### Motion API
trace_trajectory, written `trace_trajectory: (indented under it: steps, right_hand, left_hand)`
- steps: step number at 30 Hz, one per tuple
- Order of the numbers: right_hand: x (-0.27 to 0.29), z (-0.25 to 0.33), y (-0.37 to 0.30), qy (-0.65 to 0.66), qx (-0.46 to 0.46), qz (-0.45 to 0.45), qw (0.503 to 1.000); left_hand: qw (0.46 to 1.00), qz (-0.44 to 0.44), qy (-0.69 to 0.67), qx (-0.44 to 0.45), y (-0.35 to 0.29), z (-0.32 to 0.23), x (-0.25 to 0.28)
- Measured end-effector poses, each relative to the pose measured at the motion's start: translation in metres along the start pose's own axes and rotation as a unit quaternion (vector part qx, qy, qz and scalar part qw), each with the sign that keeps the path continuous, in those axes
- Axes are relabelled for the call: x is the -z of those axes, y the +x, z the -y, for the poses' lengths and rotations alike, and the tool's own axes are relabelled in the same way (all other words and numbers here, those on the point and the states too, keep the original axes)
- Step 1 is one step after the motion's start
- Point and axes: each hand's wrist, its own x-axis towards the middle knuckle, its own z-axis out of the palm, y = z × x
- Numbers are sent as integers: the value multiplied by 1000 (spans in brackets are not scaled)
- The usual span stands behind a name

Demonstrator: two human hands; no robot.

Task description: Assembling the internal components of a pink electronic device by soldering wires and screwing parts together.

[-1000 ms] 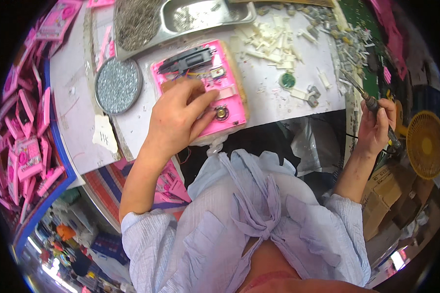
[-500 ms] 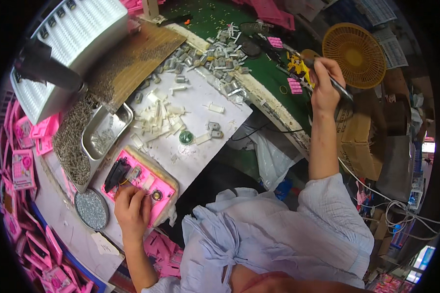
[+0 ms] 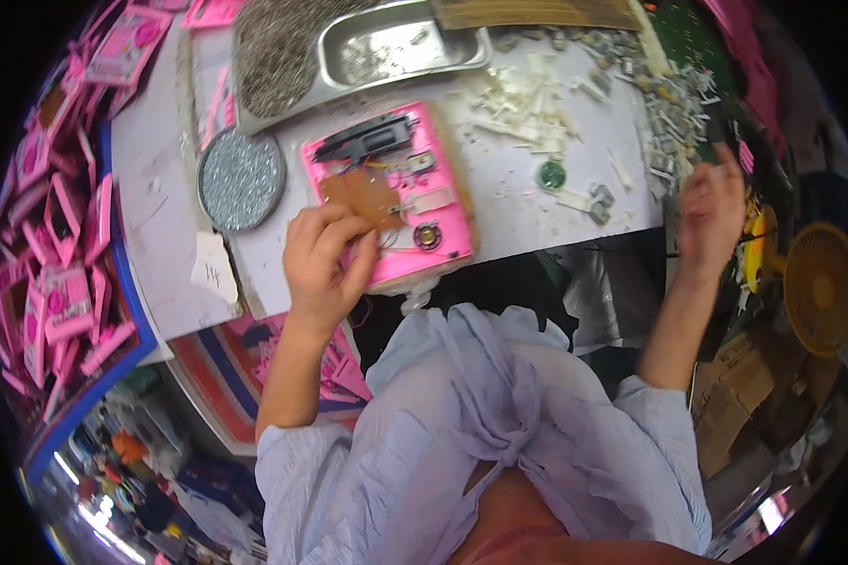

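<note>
On the white tabletop (image 3: 155,268) lies a pink casing (image 3: 455,229), cardboard (image 3: 733,395) off right.

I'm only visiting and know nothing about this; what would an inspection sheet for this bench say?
Surface: white tabletop, strewn with parts toward its far right.
Job's things: open pink casing with black module and brown board.
Clutter: white plastic parts, metal tray, round dish of grey bits.
Grip, left hand: fingers bent at the casing's near left part; hold unclear.
Grip, right hand: raised, blurred; whether it holds anything cannot be told.
Cables: thin wires at the casing.
Surroundings: piled pink cases left; yellow basket, cardboard box right.
</note>
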Motion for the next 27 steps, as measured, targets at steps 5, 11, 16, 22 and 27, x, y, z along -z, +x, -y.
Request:
trace_trajectory:
  steps: [5, 11, 16, 22, 27]
  right_hand:
    - [-153, -36, -80, -367, 249, 344, 828]
    - [-191, -55, -96, -472, 298, 373, 741]
    - [-197, -50, -101, -499, 286, 378, 726]
    - [-202, -45, -103, -503, 272, 390, 722]
    - [-200, -46, -102, -487, 271, 396, 730]
  left_hand:
    - [999, 17, 38, -34, 25, -14, -8]
    - [999, 40, 32, -12, 30, -9, -15]
    - [999, 25, -2, -24, 28, -4, -19]
    - [994, 68, 6, -89, 33, 1, -12]
    - [984, 121, 3, -132, 40, 6, -5]
